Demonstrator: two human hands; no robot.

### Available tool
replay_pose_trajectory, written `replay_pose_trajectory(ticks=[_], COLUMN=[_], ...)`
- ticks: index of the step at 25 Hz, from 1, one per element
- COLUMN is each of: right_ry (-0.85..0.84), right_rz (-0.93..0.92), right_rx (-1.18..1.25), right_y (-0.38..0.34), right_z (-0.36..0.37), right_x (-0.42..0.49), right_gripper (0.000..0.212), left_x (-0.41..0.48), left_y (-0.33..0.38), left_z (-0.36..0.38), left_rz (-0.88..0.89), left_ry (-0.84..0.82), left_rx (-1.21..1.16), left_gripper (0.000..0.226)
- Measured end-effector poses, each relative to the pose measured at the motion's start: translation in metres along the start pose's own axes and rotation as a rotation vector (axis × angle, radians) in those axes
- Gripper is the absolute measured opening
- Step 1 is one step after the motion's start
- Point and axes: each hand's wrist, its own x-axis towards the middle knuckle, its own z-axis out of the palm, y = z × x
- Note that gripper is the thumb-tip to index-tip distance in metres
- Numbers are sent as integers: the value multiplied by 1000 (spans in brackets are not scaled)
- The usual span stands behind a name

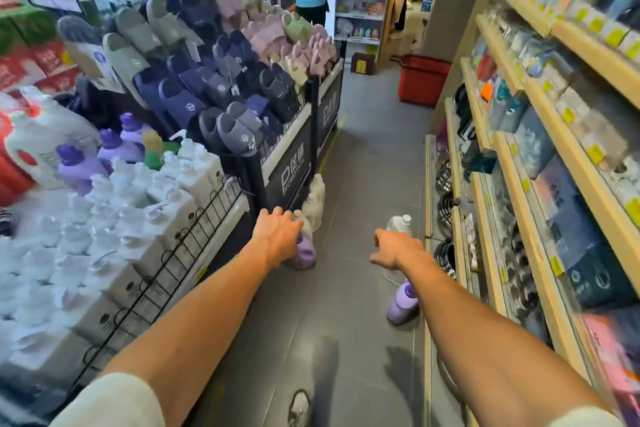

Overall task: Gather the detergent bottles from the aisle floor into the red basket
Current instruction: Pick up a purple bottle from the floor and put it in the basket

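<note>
Bottles stand scattered on the grey aisle floor (363, 156) ahead of me. My left hand (278, 236) is stretched out over a purple bottle (305, 257) that stands upright at the foot of the black promotion bin (294, 170). My fingers bend down over its top, but the back of my hand hides them, so I cannot tell whether they have closed on it. Just beyond it, against the bin, stand pale cream bottles (314, 196), at least 2 of them. My right hand (398, 250) hangs in the air with loose, spread fingers and holds nothing. Past it, close to the wooden shelving (502, 163) on my right, stands 1 white bottle (400, 221). A second purple bottle (401, 308) lies tipped over on the floor, partly under my right forearm. The red basket (422, 81) sits on the floor well down the aisle, beside the same shelving and well apart from every bottle.
</note>
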Motion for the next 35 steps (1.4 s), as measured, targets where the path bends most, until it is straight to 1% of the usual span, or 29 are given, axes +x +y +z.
replay_pose_trajectory(ticks=[4,8,10,13,15,18,21,24,27,28,30,32,35], right_ry=[5,12,-22,-117,-171,-221,-360,-461,-550,-556,-561,-524,-460], right_rz=[21,0,-11,-13,-24,-50,-50,-44,-83,-86,-102,-81,-89], right_rx=[30,62,66,61,70,122,144,161,165,179,210,269,318], right_y=[-16,-32,-35,-36,-32,-26,-28,-32,-42,-45,-57,-65,-79], right_z=[-41,-66,-65,-56,-47,-24,15,65,133,148,218,288,389], right_x=[73,146,185,253,308,401,478,535,584,590,632,672,732], right_gripper=[42,49,47,44,45,46,44,41,42,45,52,59,73], left_x=[74,145,180,237,276,329,375,413,446,451,481,516,567], left_y=[-47,-89,-100,-110,-114,-120,-126,-122,-112,-109,-96,-83,-69], left_z=[5,12,23,53,75,131,195,253,319,334,411,490,601], left_rz=[-19,-62,-60,-55,-34,-55,-180,-338,-486,-517,-575,-584,-529], left_ry=[-27,-60,-99,-157,-230,-339,-490,-651,-761,-774,-791,-767,-660], left_rx=[-57,-52,-74,-99,-112,-177,-280,-558,-787,-840,-908,-981,-981], left_gripper=[51,46,45,44,47,46,41,43,46,48,49,55,81])
